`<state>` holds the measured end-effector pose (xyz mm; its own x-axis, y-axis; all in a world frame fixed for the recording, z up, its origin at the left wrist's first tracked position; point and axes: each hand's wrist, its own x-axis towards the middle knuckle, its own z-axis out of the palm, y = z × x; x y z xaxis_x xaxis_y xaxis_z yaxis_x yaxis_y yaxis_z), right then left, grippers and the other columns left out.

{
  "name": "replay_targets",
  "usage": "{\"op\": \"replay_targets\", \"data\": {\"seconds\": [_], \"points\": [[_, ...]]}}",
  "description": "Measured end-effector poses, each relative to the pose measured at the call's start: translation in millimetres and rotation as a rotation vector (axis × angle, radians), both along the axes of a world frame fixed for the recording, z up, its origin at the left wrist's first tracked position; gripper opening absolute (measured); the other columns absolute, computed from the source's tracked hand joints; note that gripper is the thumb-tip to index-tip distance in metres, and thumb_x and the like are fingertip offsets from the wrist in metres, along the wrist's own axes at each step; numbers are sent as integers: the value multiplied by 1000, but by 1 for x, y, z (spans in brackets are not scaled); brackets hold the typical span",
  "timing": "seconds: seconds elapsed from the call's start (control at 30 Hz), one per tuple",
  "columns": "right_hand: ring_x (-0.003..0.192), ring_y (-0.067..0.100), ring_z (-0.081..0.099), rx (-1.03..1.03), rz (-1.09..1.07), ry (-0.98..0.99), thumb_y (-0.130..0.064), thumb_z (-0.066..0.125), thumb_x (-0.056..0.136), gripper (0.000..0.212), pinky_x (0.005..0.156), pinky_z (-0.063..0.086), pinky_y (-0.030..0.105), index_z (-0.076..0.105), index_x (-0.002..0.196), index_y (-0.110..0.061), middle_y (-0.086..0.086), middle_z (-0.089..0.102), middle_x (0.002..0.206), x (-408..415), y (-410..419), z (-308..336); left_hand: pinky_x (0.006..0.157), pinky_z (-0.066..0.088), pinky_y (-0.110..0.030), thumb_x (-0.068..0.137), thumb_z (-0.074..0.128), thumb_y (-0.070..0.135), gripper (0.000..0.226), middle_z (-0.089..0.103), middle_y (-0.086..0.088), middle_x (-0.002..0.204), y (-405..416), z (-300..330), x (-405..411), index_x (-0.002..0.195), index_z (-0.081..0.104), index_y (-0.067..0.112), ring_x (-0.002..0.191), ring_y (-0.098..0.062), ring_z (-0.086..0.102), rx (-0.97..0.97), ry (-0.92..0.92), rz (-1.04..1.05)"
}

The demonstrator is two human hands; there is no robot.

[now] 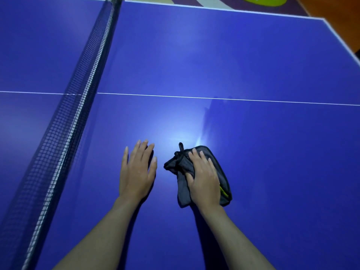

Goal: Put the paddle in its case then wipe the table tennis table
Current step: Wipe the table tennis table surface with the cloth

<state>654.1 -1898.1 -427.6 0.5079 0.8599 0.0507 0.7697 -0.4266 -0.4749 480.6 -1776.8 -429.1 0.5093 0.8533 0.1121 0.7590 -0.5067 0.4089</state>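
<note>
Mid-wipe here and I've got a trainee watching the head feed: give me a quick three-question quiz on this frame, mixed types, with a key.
1. True or false: the left hand holds the grey cloth.
2. Multiple choice: where is the net relative to both hands? A) to their left B) to their right C) behind the person
3. Short answer: what does the right hand rest on?

Key
1. False: the left hand lies flat, fingers straight, on the bare blue table tennis table.
2. A.
3. The grey cloth, crumpled on the table, with the hand's fingers spread over it; whether they pinch it cannot be told.
</note>
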Motion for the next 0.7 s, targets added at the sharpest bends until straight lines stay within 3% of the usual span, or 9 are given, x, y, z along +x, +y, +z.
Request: {"op": "replay_targets", "data": {"seconds": [0.2,0.47,0.7], "points": [[156,16,30,19,-11,7,-19,67,96,62,129,24,40,48,155,-23,-7,40,165,53,84,-2,127,17,-53,109,21,44,57,29,0,167,8,-9,-5,156,40,19,157,-17,19,33,129,-23],[150,21,40,58,-61,22,-18,65,93,57,126,28,41,54,149,-20,0,51,157,115,184,6,124,21,-53,108,24,52,60,20,7,170,13,-13,-5,157,40,22,158,-14,16,-6,188,-64],[151,21,39,54,-48,28,-20,63,96,55,120,38,46,54,149,-21,4,54,154,131,215,9,123,23,-55,108,24,51,60,20,6,170,18,-15,-4,157,40,21,158,-15,17,22,209,-73]]}}
